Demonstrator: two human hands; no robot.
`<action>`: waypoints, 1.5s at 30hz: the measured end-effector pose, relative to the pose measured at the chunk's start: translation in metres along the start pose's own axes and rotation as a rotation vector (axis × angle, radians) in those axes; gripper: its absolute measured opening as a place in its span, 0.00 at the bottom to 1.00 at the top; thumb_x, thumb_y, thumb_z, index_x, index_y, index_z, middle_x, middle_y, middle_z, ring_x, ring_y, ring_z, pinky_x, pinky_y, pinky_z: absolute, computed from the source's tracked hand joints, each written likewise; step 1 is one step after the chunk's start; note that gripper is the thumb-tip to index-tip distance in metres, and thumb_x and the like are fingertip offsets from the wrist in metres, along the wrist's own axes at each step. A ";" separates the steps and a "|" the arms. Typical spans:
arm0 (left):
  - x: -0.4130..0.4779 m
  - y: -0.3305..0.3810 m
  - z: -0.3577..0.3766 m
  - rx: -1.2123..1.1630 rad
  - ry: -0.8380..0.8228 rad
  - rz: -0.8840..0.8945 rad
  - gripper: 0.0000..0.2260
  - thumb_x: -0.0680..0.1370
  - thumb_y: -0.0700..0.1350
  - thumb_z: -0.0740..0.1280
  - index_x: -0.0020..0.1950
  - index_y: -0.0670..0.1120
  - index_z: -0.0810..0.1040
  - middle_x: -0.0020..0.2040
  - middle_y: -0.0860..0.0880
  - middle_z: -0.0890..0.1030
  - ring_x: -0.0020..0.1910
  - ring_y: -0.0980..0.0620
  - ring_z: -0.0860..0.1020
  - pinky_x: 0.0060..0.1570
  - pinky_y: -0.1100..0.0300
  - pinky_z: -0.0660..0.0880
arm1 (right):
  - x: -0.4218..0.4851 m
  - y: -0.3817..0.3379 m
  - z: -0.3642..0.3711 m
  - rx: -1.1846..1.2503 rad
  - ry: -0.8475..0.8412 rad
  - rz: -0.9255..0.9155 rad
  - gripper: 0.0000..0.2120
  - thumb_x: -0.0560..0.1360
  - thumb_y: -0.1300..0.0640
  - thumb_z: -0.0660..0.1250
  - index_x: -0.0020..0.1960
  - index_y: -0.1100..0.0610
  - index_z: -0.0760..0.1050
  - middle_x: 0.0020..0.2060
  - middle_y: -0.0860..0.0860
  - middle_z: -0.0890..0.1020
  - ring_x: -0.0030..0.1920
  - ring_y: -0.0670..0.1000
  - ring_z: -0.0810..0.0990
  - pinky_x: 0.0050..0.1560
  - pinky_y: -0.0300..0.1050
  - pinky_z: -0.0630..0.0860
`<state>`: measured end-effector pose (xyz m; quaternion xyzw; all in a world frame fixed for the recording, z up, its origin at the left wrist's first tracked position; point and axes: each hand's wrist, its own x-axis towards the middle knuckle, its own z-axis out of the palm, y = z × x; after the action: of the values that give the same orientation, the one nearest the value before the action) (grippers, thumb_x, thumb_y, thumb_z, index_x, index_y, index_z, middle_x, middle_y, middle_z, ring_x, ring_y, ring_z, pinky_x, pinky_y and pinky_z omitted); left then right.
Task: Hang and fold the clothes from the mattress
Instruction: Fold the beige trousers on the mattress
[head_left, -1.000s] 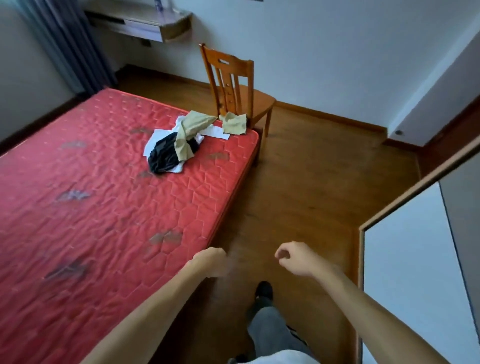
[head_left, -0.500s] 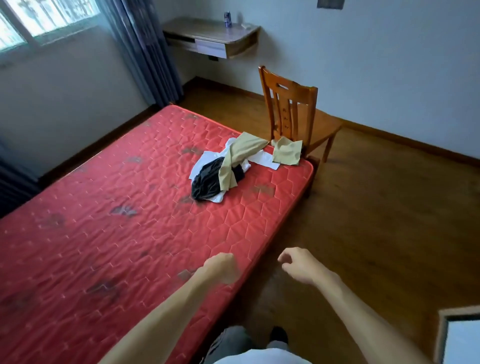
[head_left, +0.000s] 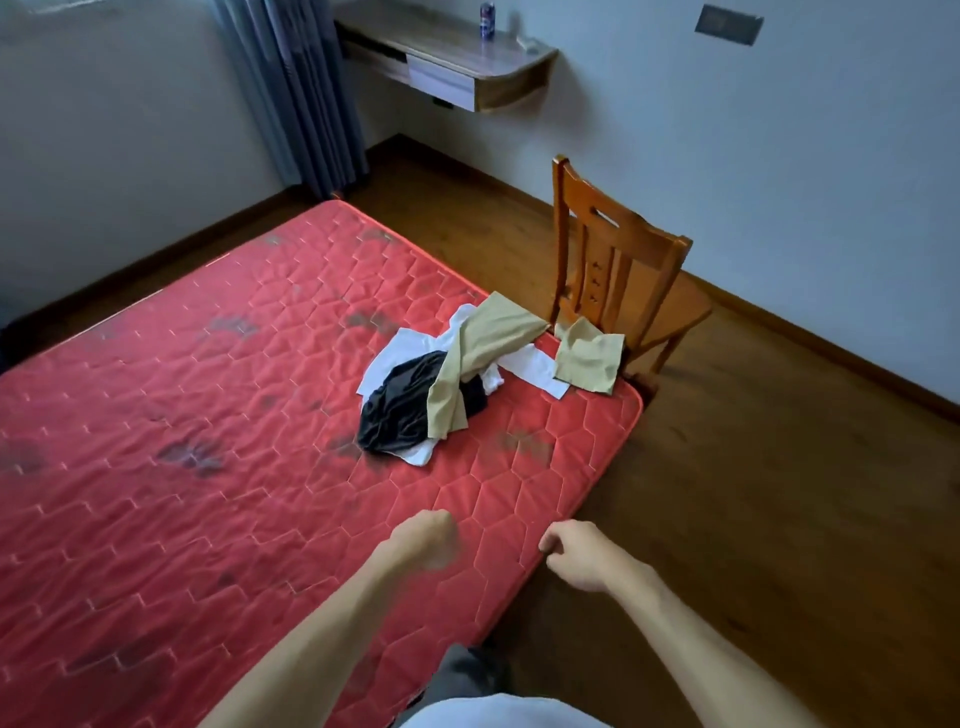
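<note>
The clothes (head_left: 441, 384) lie in a loose heap on the red quilted mattress (head_left: 208, 415), near its far right corner. A black garment (head_left: 400, 415) is crumpled at the near side of the heap, on top of a white garment (head_left: 395, 353) that shows at its edges. A tan garment (head_left: 483, 343) is draped across both. A second tan piece (head_left: 587, 358) lies flatter, right at the corner and touching the mattress's right edge, and a white strip (head_left: 535, 371) runs between it and the heap.

Both hands are well apart from the clothes, held out over the near right edge of the mattress. The left hand (head_left: 426, 540) is over the quilting with its fingers curled into the palm, gripping nothing; it is slightly blurred. The right hand (head_left: 576, 556) is just past the mattress edge, over the wooden floor (head_left: 753, 493), its fingers also curled under and holding nothing.

A wooden chair (head_left: 613, 260) stands just beyond the far right corner. On the far wall a wooden shelf (head_left: 457, 62) carries a can (head_left: 487, 21), and a grey curtain (head_left: 301, 93) hangs to its left.
</note>
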<state>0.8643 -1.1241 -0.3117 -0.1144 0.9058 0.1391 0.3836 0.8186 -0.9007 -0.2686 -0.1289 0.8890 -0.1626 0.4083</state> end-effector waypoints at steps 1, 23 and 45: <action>0.013 -0.005 -0.009 -0.030 -0.004 0.001 0.08 0.78 0.45 0.59 0.44 0.44 0.76 0.38 0.49 0.76 0.42 0.46 0.80 0.35 0.57 0.73 | 0.011 -0.007 -0.011 -0.011 -0.004 -0.003 0.15 0.77 0.59 0.62 0.61 0.53 0.78 0.60 0.51 0.80 0.59 0.50 0.79 0.60 0.42 0.75; 0.238 -0.053 -0.106 -0.646 -0.062 -0.273 0.04 0.73 0.47 0.59 0.41 0.51 0.72 0.46 0.47 0.83 0.50 0.45 0.81 0.41 0.59 0.71 | 0.356 -0.056 -0.090 0.158 -0.346 0.120 0.12 0.72 0.63 0.61 0.42 0.47 0.76 0.41 0.49 0.82 0.51 0.53 0.83 0.52 0.42 0.77; 0.448 -0.049 -0.143 -1.295 -0.052 -0.305 0.05 0.75 0.37 0.71 0.42 0.45 0.84 0.34 0.52 0.80 0.30 0.54 0.75 0.40 0.55 0.77 | 0.567 -0.060 -0.069 0.707 -0.146 0.403 0.27 0.80 0.41 0.59 0.68 0.61 0.71 0.66 0.58 0.76 0.67 0.58 0.73 0.60 0.44 0.68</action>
<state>0.4802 -1.2639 -0.5497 -0.4454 0.6035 0.6018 0.2744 0.4125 -1.1481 -0.5901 0.1847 0.7545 -0.3653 0.5129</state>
